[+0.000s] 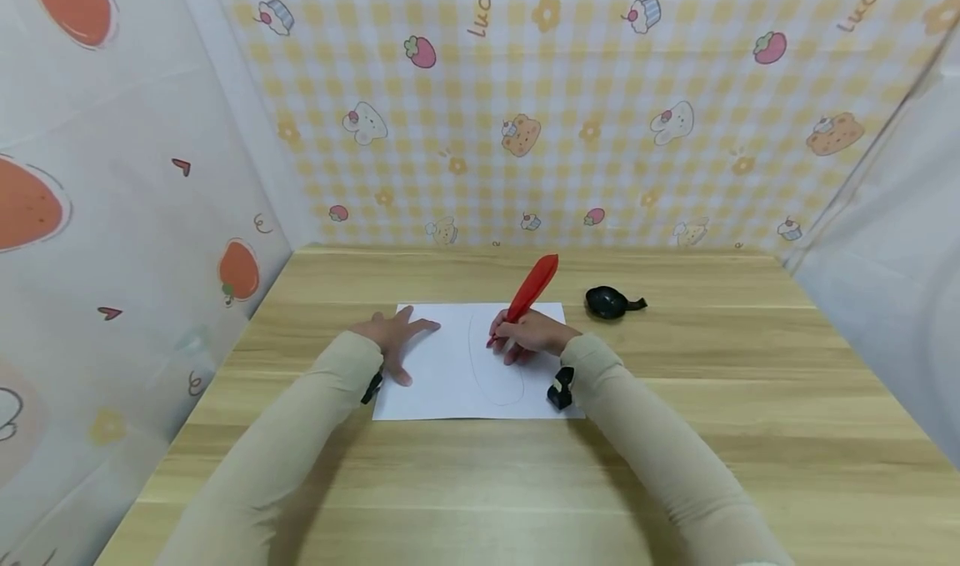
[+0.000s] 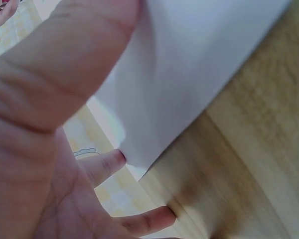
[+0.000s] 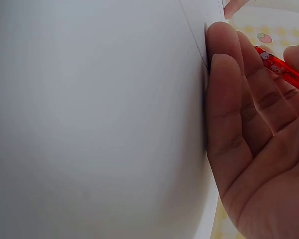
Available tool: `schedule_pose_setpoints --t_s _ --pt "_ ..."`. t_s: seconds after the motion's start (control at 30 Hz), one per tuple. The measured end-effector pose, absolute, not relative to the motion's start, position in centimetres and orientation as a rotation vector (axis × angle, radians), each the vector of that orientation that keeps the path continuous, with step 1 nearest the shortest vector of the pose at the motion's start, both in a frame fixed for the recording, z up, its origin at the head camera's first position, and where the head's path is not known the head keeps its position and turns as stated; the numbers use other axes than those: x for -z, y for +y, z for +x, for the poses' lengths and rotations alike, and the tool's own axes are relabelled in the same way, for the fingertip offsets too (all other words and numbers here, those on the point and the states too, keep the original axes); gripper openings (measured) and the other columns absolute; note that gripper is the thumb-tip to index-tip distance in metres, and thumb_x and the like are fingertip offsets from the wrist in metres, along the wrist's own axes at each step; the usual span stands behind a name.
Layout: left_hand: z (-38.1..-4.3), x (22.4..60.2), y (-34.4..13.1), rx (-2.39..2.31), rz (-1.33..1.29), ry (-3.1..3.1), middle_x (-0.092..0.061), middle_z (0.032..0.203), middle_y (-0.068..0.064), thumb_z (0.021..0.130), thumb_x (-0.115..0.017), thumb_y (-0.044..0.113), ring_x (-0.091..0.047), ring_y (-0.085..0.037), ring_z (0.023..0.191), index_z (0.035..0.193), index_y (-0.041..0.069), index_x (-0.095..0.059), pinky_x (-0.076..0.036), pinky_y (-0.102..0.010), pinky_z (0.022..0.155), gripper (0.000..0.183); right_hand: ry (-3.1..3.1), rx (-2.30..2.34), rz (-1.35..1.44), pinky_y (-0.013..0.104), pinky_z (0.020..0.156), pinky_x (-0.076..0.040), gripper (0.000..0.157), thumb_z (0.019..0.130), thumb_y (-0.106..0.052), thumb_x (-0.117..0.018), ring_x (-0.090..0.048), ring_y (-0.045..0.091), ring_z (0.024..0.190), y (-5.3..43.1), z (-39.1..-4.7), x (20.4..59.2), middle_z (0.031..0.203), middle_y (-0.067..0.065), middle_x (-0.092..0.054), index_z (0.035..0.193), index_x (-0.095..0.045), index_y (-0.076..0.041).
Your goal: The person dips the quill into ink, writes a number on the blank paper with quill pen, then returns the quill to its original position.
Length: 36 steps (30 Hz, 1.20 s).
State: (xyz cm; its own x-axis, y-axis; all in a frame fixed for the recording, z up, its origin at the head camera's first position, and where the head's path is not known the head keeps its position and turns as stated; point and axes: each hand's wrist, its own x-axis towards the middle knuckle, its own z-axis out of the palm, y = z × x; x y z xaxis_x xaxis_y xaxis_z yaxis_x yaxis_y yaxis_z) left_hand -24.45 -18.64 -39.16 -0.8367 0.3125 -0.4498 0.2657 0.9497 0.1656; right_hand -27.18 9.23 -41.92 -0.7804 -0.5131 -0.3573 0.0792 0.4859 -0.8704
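Note:
A white sheet of paper [image 1: 442,383] lies flat on the wooden table, with a thin curved line [image 1: 474,370] drawn on its right half. My right hand [image 1: 534,334] pinches a red feather-topped pen [image 1: 534,287], its tip down at the paper. In the right wrist view the pen's printed red barrel [image 3: 281,68] sits between thumb and fingers, while the outer fingers [image 3: 224,99] rest on the sheet. My left hand [image 1: 393,338] lies spread over the paper's left edge. The left wrist view shows its thumb [image 2: 84,55] on the sheet and its fingers apart.
A small black pan-shaped object [image 1: 609,303] with a short handle lies right of the paper's far corner. The wooden table [image 1: 480,483] stretches around the sheet. Behind it hangs a yellow checked cloth [image 1: 480,132], with pale printed cloth [image 1: 135,216] at the left.

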Motion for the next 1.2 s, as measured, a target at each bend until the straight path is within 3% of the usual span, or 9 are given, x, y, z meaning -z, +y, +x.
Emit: schedule_pose_setpoints --t_s 1.2 --pt "-24.71 39.4 -18.56 -0.133 0.388 2.618 -0.006 0.16 -0.019 0.063 -0.091 0.035 -0.02 -0.061 0.132 0.151 0.034 -0.029 -0.042 -0.067 0.084 0.108 2.111 1.261 -0.392 0.031 0.062 -0.053 0.017 0.099 -0.018 -0.049 -0.067 0.021 0.067 8.35 -26.77 41.56 0.091 0.008 -0.069 0.105 -0.062 -0.008"
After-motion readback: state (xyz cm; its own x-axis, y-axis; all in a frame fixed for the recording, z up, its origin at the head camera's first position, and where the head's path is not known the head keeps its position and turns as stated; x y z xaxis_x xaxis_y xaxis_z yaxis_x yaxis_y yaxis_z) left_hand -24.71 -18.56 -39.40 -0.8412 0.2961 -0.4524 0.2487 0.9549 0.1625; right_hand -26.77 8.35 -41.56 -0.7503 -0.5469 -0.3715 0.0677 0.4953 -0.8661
